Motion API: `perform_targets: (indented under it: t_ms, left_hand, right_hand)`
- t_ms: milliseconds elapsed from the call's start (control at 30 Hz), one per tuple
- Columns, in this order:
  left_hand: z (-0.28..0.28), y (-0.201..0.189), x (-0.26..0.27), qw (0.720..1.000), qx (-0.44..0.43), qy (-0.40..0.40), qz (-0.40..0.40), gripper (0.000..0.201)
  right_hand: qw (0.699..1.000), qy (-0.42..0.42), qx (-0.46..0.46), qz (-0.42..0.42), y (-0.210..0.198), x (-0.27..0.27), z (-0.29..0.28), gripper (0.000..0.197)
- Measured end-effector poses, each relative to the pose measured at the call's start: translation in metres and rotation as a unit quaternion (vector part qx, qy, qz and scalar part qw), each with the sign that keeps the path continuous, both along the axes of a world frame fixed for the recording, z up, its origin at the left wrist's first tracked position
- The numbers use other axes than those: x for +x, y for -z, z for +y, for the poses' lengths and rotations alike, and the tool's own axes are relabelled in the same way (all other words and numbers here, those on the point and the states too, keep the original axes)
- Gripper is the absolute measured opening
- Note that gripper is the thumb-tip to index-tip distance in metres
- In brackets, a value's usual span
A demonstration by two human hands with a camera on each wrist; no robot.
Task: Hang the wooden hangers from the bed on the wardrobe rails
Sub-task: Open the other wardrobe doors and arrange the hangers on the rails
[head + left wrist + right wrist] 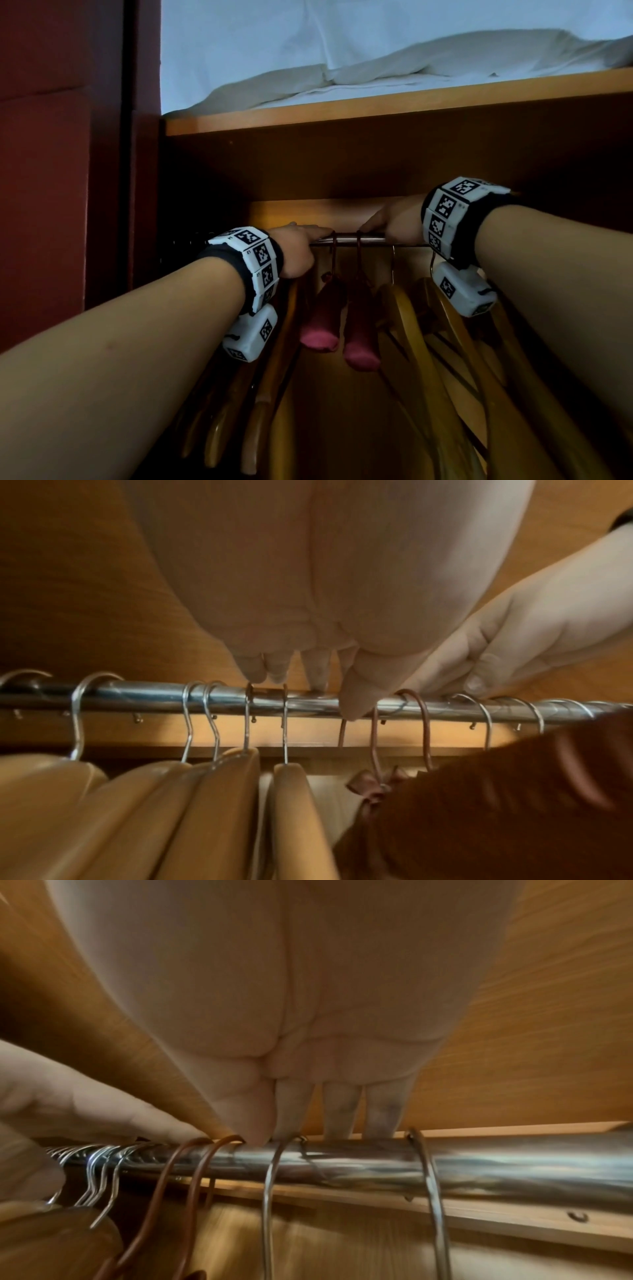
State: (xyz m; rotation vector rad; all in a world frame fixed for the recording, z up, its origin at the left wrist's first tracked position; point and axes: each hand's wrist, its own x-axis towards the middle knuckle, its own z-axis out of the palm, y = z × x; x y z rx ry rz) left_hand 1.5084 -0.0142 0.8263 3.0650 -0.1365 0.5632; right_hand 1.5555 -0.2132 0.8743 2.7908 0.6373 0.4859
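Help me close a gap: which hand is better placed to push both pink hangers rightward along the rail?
Left, probably: the left hand sits on the rail left of both pink hangers; the right hand lies beyond them.

Honey-brown wooden hangers (pixel 442 346) are hanging on a shiny silver rail (pixel 363 238) beside two pink padded hangers (pixel 322 318); white bedding (pixel 376 68) is lying above.

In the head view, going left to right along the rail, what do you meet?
left hand → two pink padded hangers → right hand on the rail → wooden hangers under the right wrist.
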Motion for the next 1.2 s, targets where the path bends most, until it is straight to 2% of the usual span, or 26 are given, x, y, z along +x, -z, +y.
perform_targets:
  t_ms: [200,300,400,533,667,767,900,1067,1200]
  left_hand:
    - [0.007,-0.005,-0.009,0.998,-0.022,-0.061,-0.023,0.073]
    - [0.012,-0.004,-0.012,0.996,0.009,-0.083,-0.035,0.064]
    - [0.014,-0.003,-0.016,0.995,0.031,-0.091,-0.029,0.060]
    - [0.020,0.000,-0.016,0.996,0.025,-0.077,-0.042,0.062]
    - [0.018,0.001,-0.007,0.999,0.032,-0.031,-0.001,0.082]
    - [0.006,-0.002,0.004,0.996,0.086,-0.021,0.031,0.090]
    - [-0.001,-0.001,0.006,0.994,0.101,-0.004,0.037,0.088]
    - [0.008,0.001,0.007,0.998,0.068,0.016,0.002,0.084]
    - [0.012,0.003,0.005,0.998,0.046,0.035,-0.025,0.077]
  right_hand:
    - [0.997,-0.012,0.076,0.021,-0.003,0.006,-0.008,0.064]
    - [0.994,-0.036,0.101,0.018,0.000,0.011,-0.006,0.055]
    - [0.996,-0.036,0.079,0.000,0.002,0.011,-0.002,0.054]
    - [0.998,-0.005,0.059,0.035,-0.001,0.008,0.001,0.067]
    - [0.990,-0.033,0.133,0.017,-0.011,0.007,-0.007,0.049]
    - [0.984,-0.023,0.173,0.031,-0.018,-0.006,-0.015,0.056]
    - [0.983,-0.027,0.174,0.057,-0.014,-0.015,-0.015,0.057]
    - [0.984,-0.036,0.168,0.057,-0.009,-0.002,-0.013,0.039]
    - [0.983,-0.015,0.174,0.052,-0.012,-0.004,-0.018,0.050]
